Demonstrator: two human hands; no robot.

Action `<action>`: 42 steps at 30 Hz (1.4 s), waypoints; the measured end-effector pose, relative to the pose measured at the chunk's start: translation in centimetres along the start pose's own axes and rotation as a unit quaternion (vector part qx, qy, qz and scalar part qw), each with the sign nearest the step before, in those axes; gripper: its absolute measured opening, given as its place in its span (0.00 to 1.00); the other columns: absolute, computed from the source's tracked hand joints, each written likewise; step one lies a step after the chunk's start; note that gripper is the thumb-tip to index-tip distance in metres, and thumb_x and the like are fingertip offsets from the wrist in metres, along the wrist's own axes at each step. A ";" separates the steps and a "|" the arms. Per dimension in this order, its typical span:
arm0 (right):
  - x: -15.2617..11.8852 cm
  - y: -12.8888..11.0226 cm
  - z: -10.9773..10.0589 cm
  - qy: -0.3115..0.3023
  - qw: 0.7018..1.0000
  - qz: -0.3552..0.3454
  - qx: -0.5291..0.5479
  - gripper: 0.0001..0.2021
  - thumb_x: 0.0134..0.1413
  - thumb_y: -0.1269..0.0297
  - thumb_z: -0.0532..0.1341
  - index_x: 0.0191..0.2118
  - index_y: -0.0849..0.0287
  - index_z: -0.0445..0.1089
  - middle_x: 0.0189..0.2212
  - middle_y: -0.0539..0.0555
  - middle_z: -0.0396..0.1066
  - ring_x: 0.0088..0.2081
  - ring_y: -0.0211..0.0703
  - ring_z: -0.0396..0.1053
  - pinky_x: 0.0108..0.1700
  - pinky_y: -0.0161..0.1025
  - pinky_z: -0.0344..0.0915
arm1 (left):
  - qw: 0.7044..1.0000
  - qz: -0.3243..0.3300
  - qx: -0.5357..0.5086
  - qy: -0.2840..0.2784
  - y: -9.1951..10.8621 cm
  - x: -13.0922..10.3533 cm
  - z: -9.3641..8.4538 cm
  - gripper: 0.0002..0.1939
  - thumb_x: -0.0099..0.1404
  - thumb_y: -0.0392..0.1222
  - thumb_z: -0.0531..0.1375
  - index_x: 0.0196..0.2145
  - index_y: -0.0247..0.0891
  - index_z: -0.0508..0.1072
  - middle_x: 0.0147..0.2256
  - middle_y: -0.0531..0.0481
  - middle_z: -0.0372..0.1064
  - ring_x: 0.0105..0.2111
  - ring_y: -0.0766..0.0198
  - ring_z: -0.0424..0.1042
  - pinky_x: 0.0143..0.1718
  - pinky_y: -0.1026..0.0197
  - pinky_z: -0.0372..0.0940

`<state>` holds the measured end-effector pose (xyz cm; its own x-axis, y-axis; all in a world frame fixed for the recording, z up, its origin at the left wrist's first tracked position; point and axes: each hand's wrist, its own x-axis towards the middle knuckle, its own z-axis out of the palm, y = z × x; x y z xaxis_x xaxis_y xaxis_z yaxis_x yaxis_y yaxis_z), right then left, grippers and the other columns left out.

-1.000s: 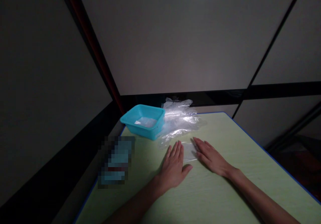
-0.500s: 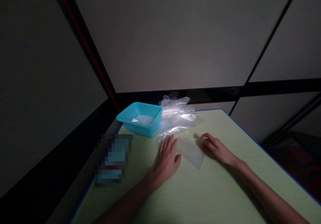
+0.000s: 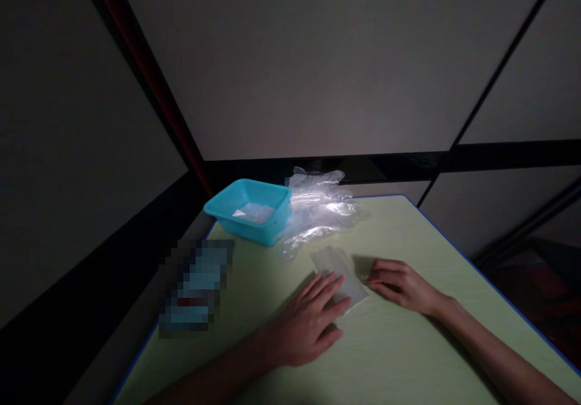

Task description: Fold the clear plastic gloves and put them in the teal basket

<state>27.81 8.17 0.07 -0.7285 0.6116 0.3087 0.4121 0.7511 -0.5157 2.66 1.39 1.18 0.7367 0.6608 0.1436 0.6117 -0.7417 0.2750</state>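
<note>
A translucent plastic sheet (image 3: 351,284), roughly rectangular and perhaps folded, lies on the table. My left hand (image 3: 308,323) rests flat with its fingers spread, the fingertips over the near left part of the sheet. Close by the sheet's right edge is my right hand (image 3: 394,284), its fingers curled and pressed together. Whether anything is pinched in them is hidden. Beyond my left hand lies a loose pile of clear plastic disposable gloves (image 3: 318,208), spread out and shiny.
A turquoise plastic basket (image 3: 247,230) stands at the back left, touching the gloves, with some clear plastic (image 3: 255,212) inside. A blurred-out flat object (image 3: 197,290) lies along the left edge of the pale green table (image 3: 408,356). Panelled walls (image 3: 308,60) rise behind.
My left hand has moved nearer and to the right, onto the sheet. My right hand has shifted slightly nearer, its fingers now more closed. The sheet looks narrower and turned a little.
</note>
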 end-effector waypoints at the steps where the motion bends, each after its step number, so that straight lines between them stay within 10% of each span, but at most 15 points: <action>1: -0.2 -0.2 -0.2 -0.014 0.998 -0.039 -0.050 0.12 0.59 0.63 0.50 0.34 0.60 0.69 0.30 0.56 0.67 0.32 0.39 0.66 0.34 0.36 0.62 | 1.000 -0.001 -0.003 0.002 -0.1 0.0 0.0 0.24 0.61 0.43 0.53 0.55 0.43 0.57 0.60 0.47 0.42 0.60 0.55 0.40 0.58 0.48 0.42; 15: -0.4 -1.6 0.8 -0.056 0.952 -0.158 -0.256 0.17 0.61 0.72 0.44 0.30 0.60 0.68 0.26 0.54 0.69 0.27 0.40 0.64 0.29 0.39 0.62 | 1.000 -0.015 -0.015 -0.011 -0.6 0.1 0.8 0.23 0.62 0.47 0.52 0.55 0.43 0.57 0.60 0.46 0.43 0.60 0.53 0.40 0.58 0.47 0.42; 23: -0.3 -1.6 1.1 -0.075 0.948 -0.170 -0.257 0.12 0.58 0.74 0.47 0.37 0.63 0.68 0.48 0.59 0.66 0.53 0.47 0.59 0.51 0.45 0.61 | 0.998 -0.037 -0.040 0.014 -0.6 0.3 0.9 0.27 0.57 0.41 0.55 0.55 0.35 0.56 0.56 0.43 0.53 0.57 0.55 0.49 0.58 0.51 0.45; 42: 1.0 -1.1 0.9 -0.058 0.992 0.080 0.072 0.08 0.51 0.62 0.57 0.37 0.58 0.61 0.33 0.53 0.69 0.32 0.40 0.67 0.33 0.35 0.62 | 0.970 -0.114 -0.151 0.155 -1.5 2.4 1.9 0.10 0.59 0.31 0.52 0.30 0.37 0.74 0.28 0.50 0.71 0.29 0.65 0.68 0.30 0.66 0.60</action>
<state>26.18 7.73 0.23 -0.7210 0.6817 0.1241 0.4511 0.5978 -0.6627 4.05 3.83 -0.67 0.4415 0.8414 0.3116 0.6018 -0.5353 0.5927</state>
